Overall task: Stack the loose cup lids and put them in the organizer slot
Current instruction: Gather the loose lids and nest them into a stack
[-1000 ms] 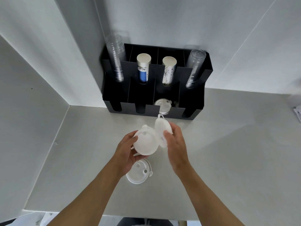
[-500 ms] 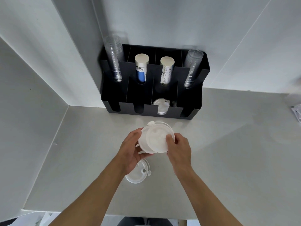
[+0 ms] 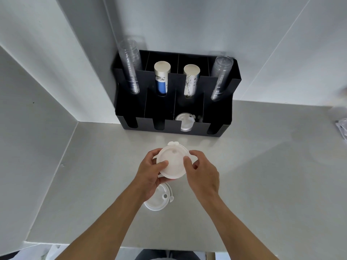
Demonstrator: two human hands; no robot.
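Seen from above, 2 bare hands hold white cup lids [image 3: 173, 162] together over a pale grey counter [image 3: 262, 175]. The left hand [image 3: 150, 173] curls its fingers around the left edge with the thumb pressed on top; the right hand [image 3: 201, 173] grips the right edge the same way. How many lids are nested there cannot be told. Another loose lid [image 3: 159, 200] lies flat on the counter just near of the hands, partly under the left wrist. Farther away, against the wall, stands a black organizer [image 3: 174, 128]. Its 3rd front slot from the left holds a stack of lids [image 3: 185, 121]. Behind stand 2 clear cup stacks and 2 paper cup stacks.
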